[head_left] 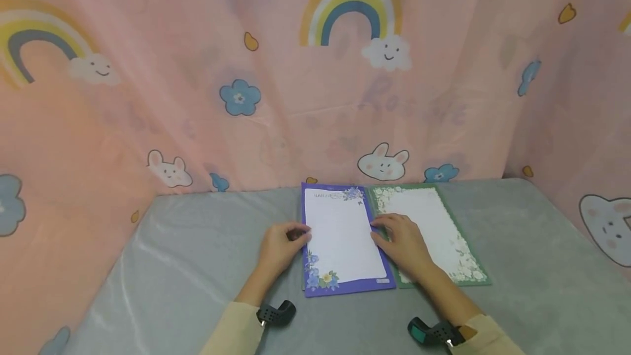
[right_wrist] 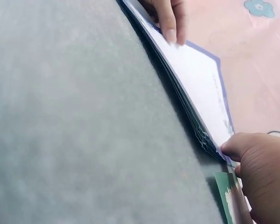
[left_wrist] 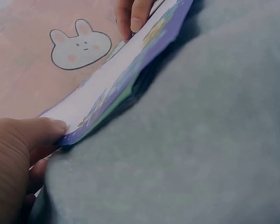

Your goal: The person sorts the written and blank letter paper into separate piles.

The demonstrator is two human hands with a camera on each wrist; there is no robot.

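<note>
A purple-bordered sheet of stationery paper point(head_left: 343, 234), printed with blue and yellow flowers at two corners, lies on top of a stack of sheets. Its left edge is pinched by my left hand point(head_left: 279, 247), thumb above and fingers below. On the opposite edge, my right hand point(head_left: 402, 241) pinches it the same way. Several layered edges point(right_wrist: 196, 123) show beneath the purple sheet in the right wrist view. To the right lies a green-bordered sheet point(head_left: 439, 223) with white flowers, partly covered by my right hand and forearm.
A grey cloth point(head_left: 197, 267) covers the table. Behind it and along both sides hangs a pink curtain point(head_left: 276, 141) with rainbows, rabbits and flowers. Each wrist wears a black camera band, such as the left band point(head_left: 277, 314).
</note>
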